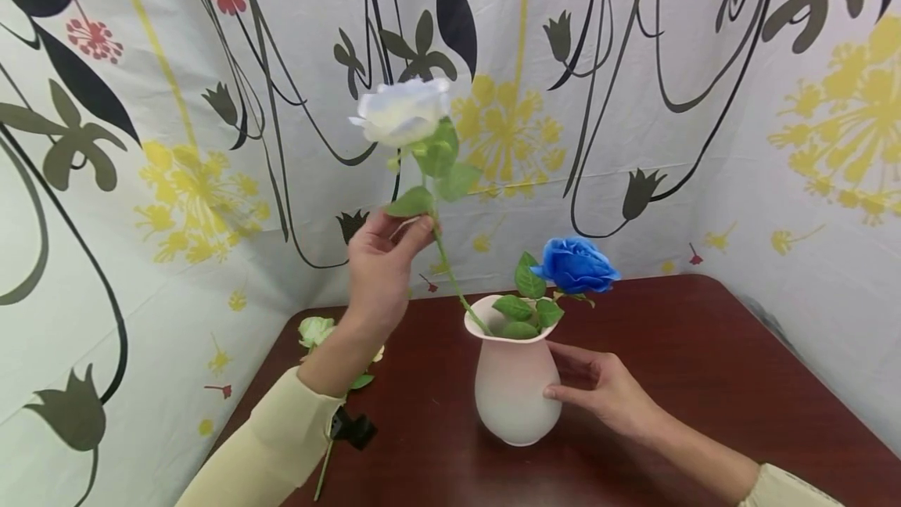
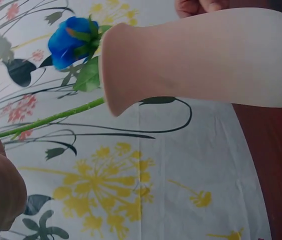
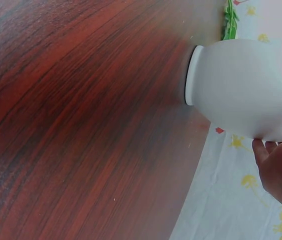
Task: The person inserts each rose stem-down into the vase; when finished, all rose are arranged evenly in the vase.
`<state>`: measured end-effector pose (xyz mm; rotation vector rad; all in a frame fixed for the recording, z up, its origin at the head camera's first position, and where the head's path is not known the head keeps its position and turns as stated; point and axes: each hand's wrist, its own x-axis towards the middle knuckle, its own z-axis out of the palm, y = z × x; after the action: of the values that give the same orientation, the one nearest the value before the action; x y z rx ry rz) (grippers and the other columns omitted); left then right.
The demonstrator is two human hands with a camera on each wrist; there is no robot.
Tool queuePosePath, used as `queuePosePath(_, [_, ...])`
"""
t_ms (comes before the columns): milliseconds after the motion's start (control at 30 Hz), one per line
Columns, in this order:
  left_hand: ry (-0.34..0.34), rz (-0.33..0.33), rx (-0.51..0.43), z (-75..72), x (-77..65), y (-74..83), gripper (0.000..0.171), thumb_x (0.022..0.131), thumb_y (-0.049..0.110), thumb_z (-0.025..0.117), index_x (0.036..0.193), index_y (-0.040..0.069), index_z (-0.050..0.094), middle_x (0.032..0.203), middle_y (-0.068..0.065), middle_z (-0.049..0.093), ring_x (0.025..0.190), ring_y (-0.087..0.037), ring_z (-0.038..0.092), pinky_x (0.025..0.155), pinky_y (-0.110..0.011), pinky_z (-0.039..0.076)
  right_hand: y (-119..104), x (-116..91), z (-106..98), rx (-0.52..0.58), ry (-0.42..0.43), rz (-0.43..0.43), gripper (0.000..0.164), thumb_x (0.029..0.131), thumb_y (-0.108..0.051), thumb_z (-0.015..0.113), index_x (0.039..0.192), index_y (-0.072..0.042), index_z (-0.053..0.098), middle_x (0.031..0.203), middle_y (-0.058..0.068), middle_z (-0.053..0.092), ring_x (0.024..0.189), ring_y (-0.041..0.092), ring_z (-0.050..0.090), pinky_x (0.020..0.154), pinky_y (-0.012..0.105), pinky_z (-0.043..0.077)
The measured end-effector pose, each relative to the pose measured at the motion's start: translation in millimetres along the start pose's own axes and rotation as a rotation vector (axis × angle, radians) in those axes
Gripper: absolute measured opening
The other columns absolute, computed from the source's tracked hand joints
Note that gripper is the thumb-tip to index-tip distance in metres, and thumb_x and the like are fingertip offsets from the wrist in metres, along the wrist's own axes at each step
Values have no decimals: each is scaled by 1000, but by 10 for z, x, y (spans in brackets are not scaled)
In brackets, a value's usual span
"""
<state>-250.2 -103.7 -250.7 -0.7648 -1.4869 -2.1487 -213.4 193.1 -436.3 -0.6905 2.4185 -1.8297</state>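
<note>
Left hand (image 1: 383, 264) pinching ruffled white rose (image 1: 401, 116), right hand (image 1: 612, 393) gripping bulbous, seemingly ceramic vase (image 1: 517, 393)

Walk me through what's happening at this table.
A person is handling a white rose: the left hand pinches its stem, whose lower end is inside the mouth of the pink-and-white vase. The right hand rests against the vase's side. A blue rose already stands in the vase, which is upright on the dark red-brown table. A pale green rose lies to the left, partly hidden by the left arm.
</note>
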Motion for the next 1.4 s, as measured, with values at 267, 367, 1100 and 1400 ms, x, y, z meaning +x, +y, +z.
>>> queuePosePath(267, [-152,29,162,119,-194,-159,26,92,-12,75,118,-11,71,104,-15,78,89,-18,77,73,-26,62,-7,-4,0,-11,4,-3,69,94,-23,84,152,0,55,148,20,61,128,34,66,95,32,60])
queuePosePath(367, [-222,37,158,156,-257,-229,25,91,-14,74,116,-15,69,106,-20,77,90,-20,76,82,-32,64,-4,-6,2,-13,5,-5,69,94,-23,84,152,0,55,148,20,61,128,33,67,94,31,60])
queuePosePath(1100, [-217,-181,525,-407,-267,-353,19,99,12,78,117,6,82,115,-7,79,105,-21,74,93,-33,60,18,-1,6,6,0,-58,63,96,-17,82,152,-4,57,149,15,62,127,26,67,94,30,60])
queuePosePath(1400, [-64,-244,517,-916,-196,-344,26,102,17,75,126,6,76,127,-12,75,118,-23,70,98,-28,57,19,5,6,13,-2,-68,63,96,-16,82,152,-2,56,149,17,61,128,26,67,95,30,59])
